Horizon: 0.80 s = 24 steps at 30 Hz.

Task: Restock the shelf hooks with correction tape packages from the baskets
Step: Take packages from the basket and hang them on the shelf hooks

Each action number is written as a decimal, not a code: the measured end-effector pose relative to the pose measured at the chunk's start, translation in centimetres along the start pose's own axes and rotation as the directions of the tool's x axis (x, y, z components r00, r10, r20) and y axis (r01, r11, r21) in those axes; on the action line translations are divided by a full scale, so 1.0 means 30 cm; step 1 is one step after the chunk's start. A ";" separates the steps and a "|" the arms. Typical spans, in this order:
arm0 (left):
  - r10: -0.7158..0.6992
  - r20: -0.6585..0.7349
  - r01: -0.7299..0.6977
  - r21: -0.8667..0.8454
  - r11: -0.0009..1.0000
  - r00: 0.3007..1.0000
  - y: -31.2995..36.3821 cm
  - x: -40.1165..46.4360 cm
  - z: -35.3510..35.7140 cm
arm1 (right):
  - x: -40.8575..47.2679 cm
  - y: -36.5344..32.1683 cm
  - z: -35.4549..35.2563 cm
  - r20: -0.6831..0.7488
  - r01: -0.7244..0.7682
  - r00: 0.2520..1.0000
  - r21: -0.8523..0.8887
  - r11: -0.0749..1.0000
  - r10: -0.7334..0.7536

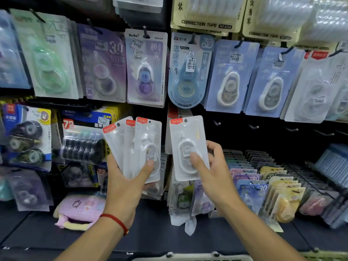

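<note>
My left hand [130, 182] grips a fanned stack of white correction tape packages [135, 146] with red corner labels, thumb pressed on the front one. My right hand [212, 172] holds a single white correction tape package [186, 140] upright, thumb on its blister, just right of the stack. Both are raised in front of the shelf wall. Bare black hooks [253, 126] stick out of the dark panel to the right of the single package. A matching white package [312, 87] hangs at the upper right. A basket rim [190, 257] shows at the bottom edge.
Rows of hanging correction tape packs fill the upper wall, among them a blue one [186, 72] and light-blue ones [227, 78]. Wire racks of upright packs [263, 185] stand at the lower right. A pink pouch [81, 210] lies on the dark shelf.
</note>
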<state>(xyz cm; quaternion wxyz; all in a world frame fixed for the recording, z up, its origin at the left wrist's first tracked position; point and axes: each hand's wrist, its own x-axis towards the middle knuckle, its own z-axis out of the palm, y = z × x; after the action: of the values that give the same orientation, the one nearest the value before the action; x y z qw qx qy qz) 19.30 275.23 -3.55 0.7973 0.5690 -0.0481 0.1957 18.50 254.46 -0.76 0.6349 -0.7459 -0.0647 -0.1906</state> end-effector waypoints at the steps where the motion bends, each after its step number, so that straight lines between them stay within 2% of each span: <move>1: 0.011 -0.002 -0.011 0.008 1.000 1.000 0.002 0.001 0.000 | 0.010 -0.003 0.005 0.007 -0.001 1.000 -0.003 1.000 0.001; 5: 0.043 -0.009 -0.042 0.043 0.998 0.999 0.007 -0.003 0.005 | 0.038 -0.012 0.035 -0.015 -0.034 0.999 0.049 0.998 0.035; 9: 0.072 -0.013 -0.071 0.056 0.996 0.997 0.014 -0.004 0.003 | 0.025 -0.005 0.066 -0.121 0.011 0.993 -0.002 1.000 -0.011; 12: 0.080 -0.017 -0.078 0.058 0.995 0.997 0.016 -0.002 0.003 | 0.030 0.003 0.069 -0.151 -0.015 0.988 -0.056 0.998 0.006; 14: 0.082 -0.016 -0.081 0.068 0.994 0.996 0.015 -0.004 0.003 | 0.034 0.007 0.067 -0.122 -0.078 0.991 -0.183 0.980 0.056; 16: 0.079 -0.014 -0.077 0.083 0.994 0.997 0.017 -0.006 0.002 | 0.027 0.021 0.060 -0.098 -0.136 0.990 -0.378 0.916 0.106; 17: 0.072 -0.007 -0.071 0.083 0.994 0.997 0.018 -0.007 0.003 | 0.021 0.024 0.058 -0.090 -0.134 0.990 -0.421 0.897 0.106; 19: 0.037 0.020 -0.038 0.057 0.998 0.999 0.017 -0.008 0.007 | 0.007 0.022 0.062 -0.027 -0.094 0.995 -0.390 0.916 0.091; 22: -0.070 0.110 0.073 -0.026 0.997 0.991 0.007 -0.022 0.024 | -0.026 0.009 0.087 0.156 -0.071 0.981 -0.249 0.966 0.112; 24: -0.132 0.184 0.149 -0.080 0.986 0.974 -0.001 -0.035 0.035 | -0.044 0.008 0.104 0.204 -0.065 0.973 -0.201 0.978 0.106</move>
<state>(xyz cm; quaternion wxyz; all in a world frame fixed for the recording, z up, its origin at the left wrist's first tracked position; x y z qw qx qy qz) 18.51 273.98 -3.52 0.8272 0.5485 -0.0881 0.0846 18.00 257.65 -1.84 0.5567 -0.8221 -0.0814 -0.0871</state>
